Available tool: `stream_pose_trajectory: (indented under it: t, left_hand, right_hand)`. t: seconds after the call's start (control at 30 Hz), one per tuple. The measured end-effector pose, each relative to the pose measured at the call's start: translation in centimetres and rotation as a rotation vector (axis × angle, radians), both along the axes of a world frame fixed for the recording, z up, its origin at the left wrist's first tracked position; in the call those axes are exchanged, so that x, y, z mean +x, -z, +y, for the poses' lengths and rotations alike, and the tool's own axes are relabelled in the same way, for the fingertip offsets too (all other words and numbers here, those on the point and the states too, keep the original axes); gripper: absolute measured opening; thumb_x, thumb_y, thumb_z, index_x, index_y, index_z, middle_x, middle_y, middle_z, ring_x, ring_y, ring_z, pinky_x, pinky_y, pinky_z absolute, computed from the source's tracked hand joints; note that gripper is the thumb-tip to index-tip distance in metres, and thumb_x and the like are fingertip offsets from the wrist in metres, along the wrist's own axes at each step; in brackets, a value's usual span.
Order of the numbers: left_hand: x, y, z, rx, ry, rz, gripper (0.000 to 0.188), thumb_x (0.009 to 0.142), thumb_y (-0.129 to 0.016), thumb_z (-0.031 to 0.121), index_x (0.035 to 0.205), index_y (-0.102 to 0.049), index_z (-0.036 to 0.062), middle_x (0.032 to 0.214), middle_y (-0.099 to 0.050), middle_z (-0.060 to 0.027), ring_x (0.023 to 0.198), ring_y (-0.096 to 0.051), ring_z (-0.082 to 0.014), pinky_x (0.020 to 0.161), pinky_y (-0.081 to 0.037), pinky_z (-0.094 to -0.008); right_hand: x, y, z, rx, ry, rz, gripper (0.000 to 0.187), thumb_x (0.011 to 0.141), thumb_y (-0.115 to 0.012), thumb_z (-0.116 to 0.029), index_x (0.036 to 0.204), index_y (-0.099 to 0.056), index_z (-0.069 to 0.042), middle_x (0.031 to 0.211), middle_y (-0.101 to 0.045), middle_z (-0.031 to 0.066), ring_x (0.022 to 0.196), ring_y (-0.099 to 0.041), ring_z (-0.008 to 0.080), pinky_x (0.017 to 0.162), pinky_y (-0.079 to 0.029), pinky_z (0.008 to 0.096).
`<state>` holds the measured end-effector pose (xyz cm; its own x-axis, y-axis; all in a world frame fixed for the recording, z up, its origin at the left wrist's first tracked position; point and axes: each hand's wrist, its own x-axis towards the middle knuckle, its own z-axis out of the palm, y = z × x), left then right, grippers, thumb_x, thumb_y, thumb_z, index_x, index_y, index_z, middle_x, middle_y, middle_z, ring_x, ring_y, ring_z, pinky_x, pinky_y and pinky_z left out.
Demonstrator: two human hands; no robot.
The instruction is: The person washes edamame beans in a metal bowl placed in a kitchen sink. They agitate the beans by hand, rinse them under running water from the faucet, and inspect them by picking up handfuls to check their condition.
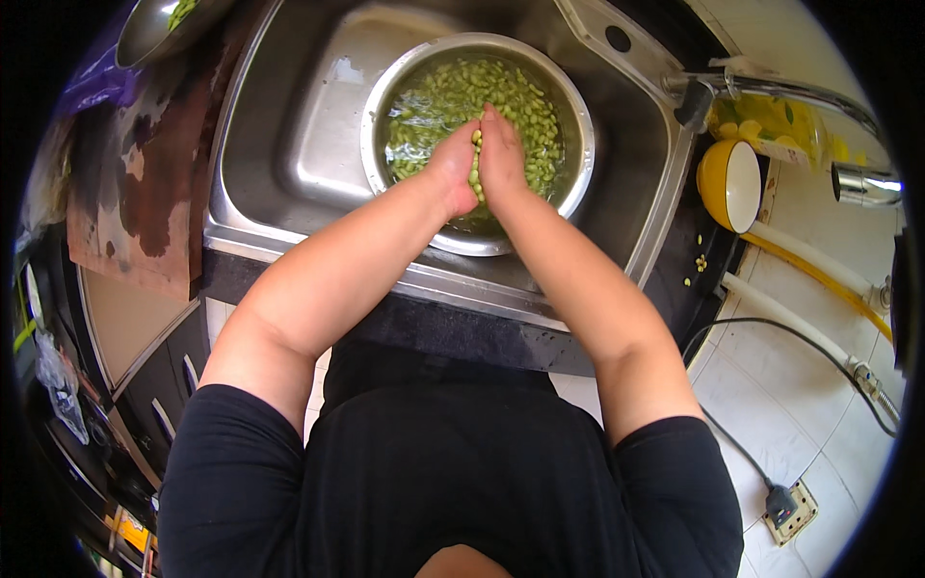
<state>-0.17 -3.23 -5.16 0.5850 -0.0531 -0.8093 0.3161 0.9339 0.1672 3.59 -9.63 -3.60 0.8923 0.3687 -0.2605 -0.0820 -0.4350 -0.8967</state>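
Note:
A round steel basin [585, 144] stands in the sink, filled with water and many shelled green beans [482, 79]. Over its near half my left hand [455, 173] and my right hand [500, 154] are pressed together, palms facing. Between them shows a narrow line of beans [475, 181], held in the cupped palms. My fingers point toward the far side of the basin. The inner sides of both palms are mostly hidden, so how many beans lie inside cannot be told.
The steel sink [318, 183] surrounds the basin, with a faucet [800, 89] at its right. A yellow bowl [718, 188] lies tipped near a few stray beans [700, 262]. At the left are a stained board [145, 183] and a metal bowl [154, 43]. A plug [780, 503] sits in a wall socket.

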Motion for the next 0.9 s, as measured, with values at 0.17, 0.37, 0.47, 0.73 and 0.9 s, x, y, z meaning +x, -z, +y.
stream_pose_trajectory:
  t: [0.17, 0.37, 0.47, 0.73, 0.9]
  left_hand:
    - [0.2, -6.4, 1.6, 0.279, 0.172, 0.075, 0.031, 0.084, -0.052, 0.033, 0.109, -0.052, 0.0156, 0.102, -0.056, -0.0048, 0.095, -0.051, -0.0205, 0.088, -0.035, -0.0441]
    - [2.9, -7.7, 4.4, 0.879, 0.555, -0.118, 0.052, 0.084, -0.051, 0.034, 0.131, -0.038, 0.0165, 0.129, -0.042, -0.0053, 0.113, -0.040, -0.0200, 0.092, -0.029, -0.0465]
    - [5.8, -4.3, 6.0, 1.251, 0.981, -0.322, 0.047, 0.085, -0.046, 0.036, 0.128, -0.042, 0.0167, 0.132, -0.040, -0.0090, 0.119, -0.038, -0.0232, 0.095, -0.031, -0.0429]
    - [6.2, 2.1, 7.9, 1.725, 1.196, -0.260, 0.048, 0.085, -0.046, 0.042, 0.126, -0.044, 0.0183, 0.132, -0.038, -0.0129, 0.121, -0.037, -0.0291, 0.097, -0.032, -0.0382]
    - [5.4, -0.2, 5.3, 0.856, 0.400, 0.034, 0.042, 0.083, -0.053, 0.031, 0.119, -0.051, 0.0088, 0.116, -0.053, -0.0134, 0.103, -0.052, -0.0288, 0.086, -0.040, -0.0392]
  right_hand:
    - [4.6, 2.4, -2.8, -0.121, -0.107, -0.221, 0.047, 0.081, -0.052, -0.041, 0.111, -0.055, -0.005, 0.113, -0.051, 0.0181, 0.104, -0.049, 0.0319, 0.090, -0.038, 0.0354]
    - [10.1, 1.6, -2.9, -0.198, -0.397, -0.338, 0.048, 0.079, -0.052, -0.045, 0.115, -0.055, -0.014, 0.123, -0.047, 0.0115, 0.113, -0.044, 0.0287, 0.094, -0.036, 0.0354]
    - [11.0, 3.1, -2.2, -0.250, -0.528, -0.462, 0.048, 0.081, -0.048, -0.045, 0.120, -0.051, -0.017, 0.130, -0.041, 0.0091, 0.121, -0.036, 0.0280, 0.099, -0.031, 0.0361]
    - [9.6, 5.4, -1.4, -0.430, -0.434, -0.302, 0.051, 0.079, -0.050, -0.048, 0.119, -0.052, -0.016, 0.130, -0.041, 0.0082, 0.115, -0.043, 0.0267, 0.094, -0.036, 0.0385]
    - [6.8, 5.7, -0.6, 0.275, 0.213, 0.607, 0.061, 0.075, -0.064, -0.044, 0.123, -0.047, -0.011, 0.125, -0.044, 0.0145, 0.115, -0.041, 0.0287, 0.092, -0.033, 0.0456]
